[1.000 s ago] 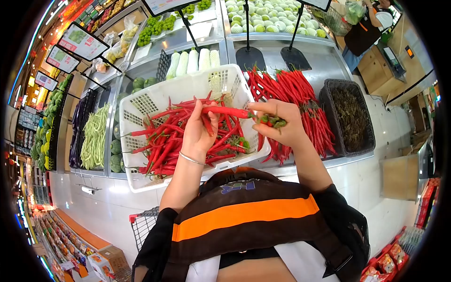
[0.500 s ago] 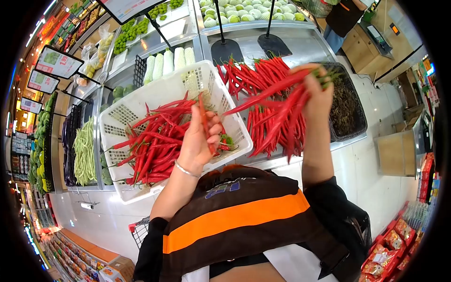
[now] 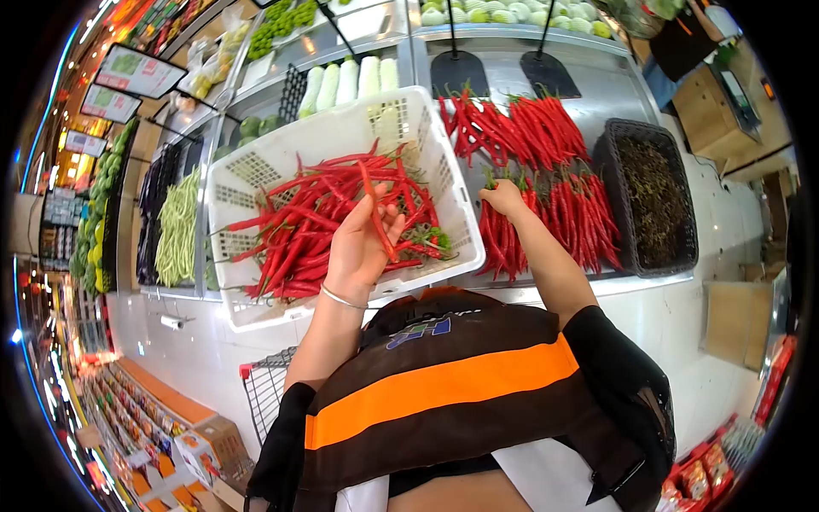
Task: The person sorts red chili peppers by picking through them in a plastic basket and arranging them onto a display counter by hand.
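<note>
A white plastic basket [image 3: 465, 230] full of loose red chili peppers [image 3: 299, 230] rests tilted on the metal display. My left hand [image 3: 363, 239] is over the basket's front side, palm up, with a single orange-red chili pepper [image 3: 375, 213] held across its curled fingers. To the right of the basket, my right hand [image 3: 505, 198] is closed around the stem ends of red chili peppers [image 3: 496, 239] at the left end of the front row. The fingertips are partly hidden there. Beside it lie more chili peppers [image 3: 580, 222], tips toward me, and a back row [image 3: 546, 132] lies behind.
A black basket [image 3: 607, 171] with dark, stringy contents stands at the display's right end. Two black sign bases [image 3: 550, 75] stand behind the peppers. Green beans [image 3: 177, 235] and pale wrapped vegetables [image 3: 345, 84] lie left and behind. A shopping cart [image 3: 266, 388] is below.
My right hand has lowered the raised bunch of chili peppers onto the left of the front row. My left hand keeps its pepper over the basket. The view has shifted.
</note>
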`<state>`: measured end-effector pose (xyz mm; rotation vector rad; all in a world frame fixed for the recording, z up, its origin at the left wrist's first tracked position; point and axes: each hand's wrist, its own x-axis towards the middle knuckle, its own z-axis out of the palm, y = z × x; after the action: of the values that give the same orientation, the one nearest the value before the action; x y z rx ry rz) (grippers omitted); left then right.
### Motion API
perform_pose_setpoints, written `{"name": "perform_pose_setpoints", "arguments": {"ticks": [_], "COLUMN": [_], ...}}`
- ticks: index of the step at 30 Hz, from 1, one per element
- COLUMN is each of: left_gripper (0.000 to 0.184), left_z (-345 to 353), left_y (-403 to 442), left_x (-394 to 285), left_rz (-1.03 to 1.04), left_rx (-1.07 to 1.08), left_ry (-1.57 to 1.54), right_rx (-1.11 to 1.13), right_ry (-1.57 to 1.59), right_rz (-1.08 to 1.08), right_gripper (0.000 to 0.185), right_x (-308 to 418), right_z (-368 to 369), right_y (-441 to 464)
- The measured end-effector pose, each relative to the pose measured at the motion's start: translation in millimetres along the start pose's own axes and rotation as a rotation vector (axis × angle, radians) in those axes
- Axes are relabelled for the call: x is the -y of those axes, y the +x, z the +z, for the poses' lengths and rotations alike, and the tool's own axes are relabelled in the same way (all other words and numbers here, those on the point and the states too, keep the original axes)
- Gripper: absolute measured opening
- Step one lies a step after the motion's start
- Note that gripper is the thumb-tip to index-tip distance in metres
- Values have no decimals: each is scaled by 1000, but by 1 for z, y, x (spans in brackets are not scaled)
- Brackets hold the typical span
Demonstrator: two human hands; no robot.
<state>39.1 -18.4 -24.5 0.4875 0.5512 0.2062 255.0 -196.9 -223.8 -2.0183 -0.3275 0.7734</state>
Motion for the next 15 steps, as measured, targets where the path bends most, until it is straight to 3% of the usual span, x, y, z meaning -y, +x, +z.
{"name": "perform_pose_setpoints", "arguments": {"ticks": [2,7,10,15], "left_gripper": [28,28,26,26], "left_z": [-3,-17,-15,-17], "left_y": [-4,-5,-6,-5], "left_x": [-3,1,4,3], "left_rz": [6,77,140,202], "left_rx": [1,39,17,34], "left_ry": [-9,77,116,187], "right_rx": [-156,-188,-438,-466], "right_ry": [-368,-398,-314,7], "right_rz": [-56,-147,-338,-438], "right_gripper": [46,60,47,27], "right_x": [-14,7,23,54], "right_z": [14,0,-17,-35], "right_y": [16,-7,-29,-69]}}
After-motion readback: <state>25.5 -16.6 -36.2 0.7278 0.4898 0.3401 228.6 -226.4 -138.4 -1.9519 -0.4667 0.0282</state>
